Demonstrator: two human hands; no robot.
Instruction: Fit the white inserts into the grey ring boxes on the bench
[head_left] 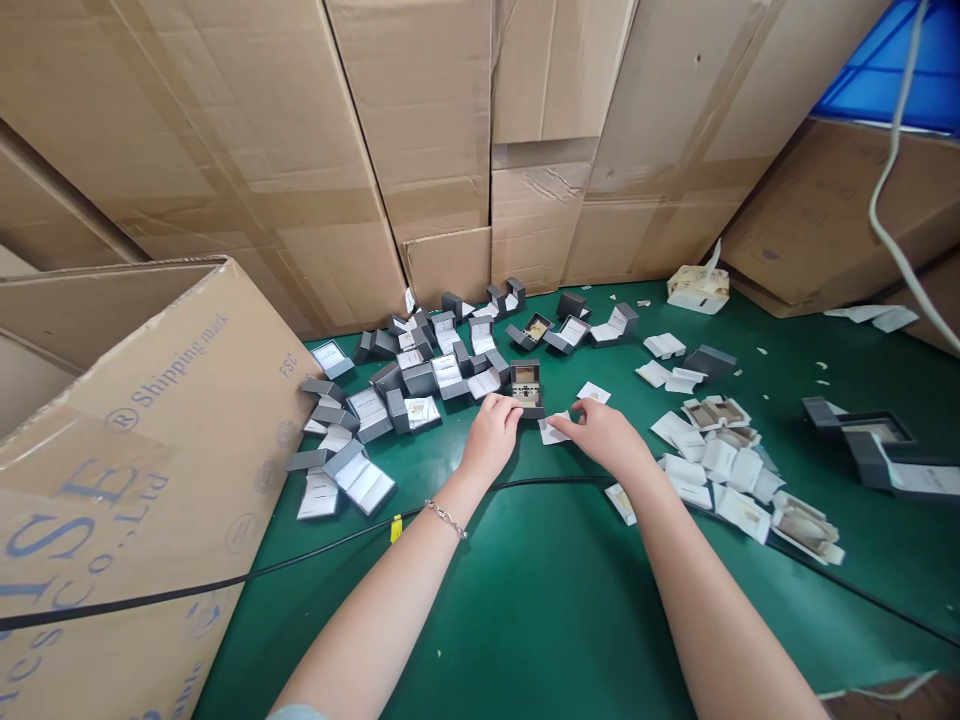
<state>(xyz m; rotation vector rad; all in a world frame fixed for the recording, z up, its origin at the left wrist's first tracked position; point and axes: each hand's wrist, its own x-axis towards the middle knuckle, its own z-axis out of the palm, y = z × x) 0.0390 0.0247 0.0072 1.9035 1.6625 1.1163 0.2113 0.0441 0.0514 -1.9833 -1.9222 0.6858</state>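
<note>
A small dark-grey hinged jewellery box (526, 372) stands with its lid raised in front of me, a beige insert inside it. My left hand (491, 430) is closed on the box's left front edge. Just right of the box, my right hand (604, 430) has its thumb and fingers at a small white card (555, 432) and appears to grip it; the fingertips are partly hidden. Another white card (593, 392) lies beyond the right fingers. Under my right forearm, a further card (621, 503) is partly covered.
Several open grey boxes with white inserts (367, 480) crowd the left and back of the green table (517, 600). Loose white inserts (720, 460) pile at right, near more dark boxes (877, 440). A black cable (315, 553) crosses the table. Cardboard cartons (150, 430) and a tissue pack (698, 288) border it.
</note>
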